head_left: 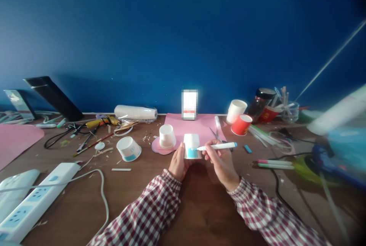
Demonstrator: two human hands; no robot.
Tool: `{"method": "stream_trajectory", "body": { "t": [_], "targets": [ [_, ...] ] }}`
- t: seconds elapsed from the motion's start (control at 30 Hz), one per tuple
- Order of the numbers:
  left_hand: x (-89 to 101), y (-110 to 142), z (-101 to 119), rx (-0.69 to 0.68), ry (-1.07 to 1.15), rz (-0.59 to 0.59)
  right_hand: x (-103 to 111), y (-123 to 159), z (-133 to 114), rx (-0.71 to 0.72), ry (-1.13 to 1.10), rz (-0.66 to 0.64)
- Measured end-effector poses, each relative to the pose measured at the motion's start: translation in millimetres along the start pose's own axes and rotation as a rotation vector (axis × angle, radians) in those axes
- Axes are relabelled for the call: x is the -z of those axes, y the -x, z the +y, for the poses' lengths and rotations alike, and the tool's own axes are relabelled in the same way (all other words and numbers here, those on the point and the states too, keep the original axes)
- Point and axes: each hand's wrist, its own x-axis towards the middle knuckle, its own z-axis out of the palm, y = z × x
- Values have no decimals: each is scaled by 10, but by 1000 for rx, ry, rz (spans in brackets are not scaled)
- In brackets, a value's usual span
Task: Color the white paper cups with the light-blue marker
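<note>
My left hand (177,162) is closed round a small white paper cup (191,143) that stands upside down on the brown table, its lower band coloured blue. My right hand (220,160) grips a white marker with a blue end (219,147), held level with its tip against the cup's blue band. Both sleeves are red and white check. Just behind the cup lies a pink paper sheet (200,122), with another upturned white cup (167,136) on a pink disc to the left.
A tipped white cup (128,149) lies left of centre. White power strips (34,196) and a cable sit front left. Scissors (214,133), a red cup (241,124), a white cup (236,111), a jar (261,103) and markers (274,164) are at the right. Tools clutter the back left.
</note>
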Motion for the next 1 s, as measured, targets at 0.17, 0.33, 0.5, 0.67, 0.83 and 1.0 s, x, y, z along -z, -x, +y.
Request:
{"method": "stream_trajectory", "body": {
  "t": [0.17, 0.33, 0.5, 0.67, 0.83, 1.0],
  "targets": [
    [13, -3, -9, -1, -5, 1, 7, -8, -9, -31, 2, 3],
    [32, -16, -25, -5, 14, -21, 3, -8, -4, -7, -2, -32],
    [41, -26, -32, -6, 8, -35, 2, -16, 14, -14, -5, -28],
    [32, -18, -26, -7, -11, -23, 0, -13, 33, 19, -10, -23],
    [22, -13, -23, -3, -17, -12, 2, -15, 61, 36, 11, -22],
    [15, -13, -18, -15, -23, -10, 0, -22, 60, 68, 35, -49]
  ]
}}
